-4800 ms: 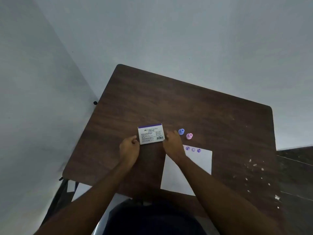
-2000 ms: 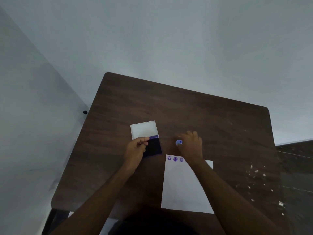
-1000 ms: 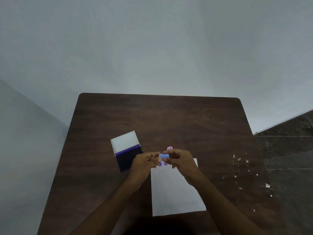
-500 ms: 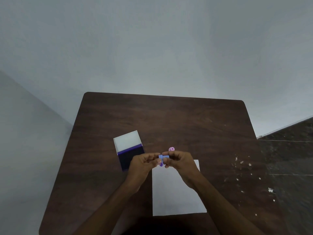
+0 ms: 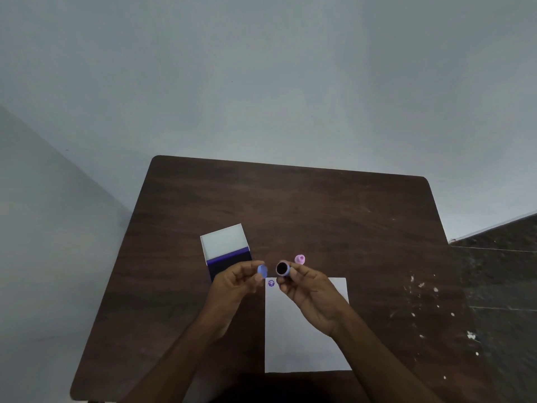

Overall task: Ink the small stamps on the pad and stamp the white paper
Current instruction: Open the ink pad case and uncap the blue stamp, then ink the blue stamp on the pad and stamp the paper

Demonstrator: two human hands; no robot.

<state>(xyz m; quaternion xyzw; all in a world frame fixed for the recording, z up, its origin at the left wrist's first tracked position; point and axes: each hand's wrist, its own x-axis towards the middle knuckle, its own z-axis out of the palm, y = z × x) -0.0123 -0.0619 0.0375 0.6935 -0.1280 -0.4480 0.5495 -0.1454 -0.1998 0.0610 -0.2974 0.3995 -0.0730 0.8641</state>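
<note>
Left of the table's middle, the ink pad box is lying open, lid back, dark pad showing. The left hand is pinching a blue cap. The right hand is gripping the blue stamp, dark face up, over the white paper's far edge. The pink stamp is standing just beyond.
</note>
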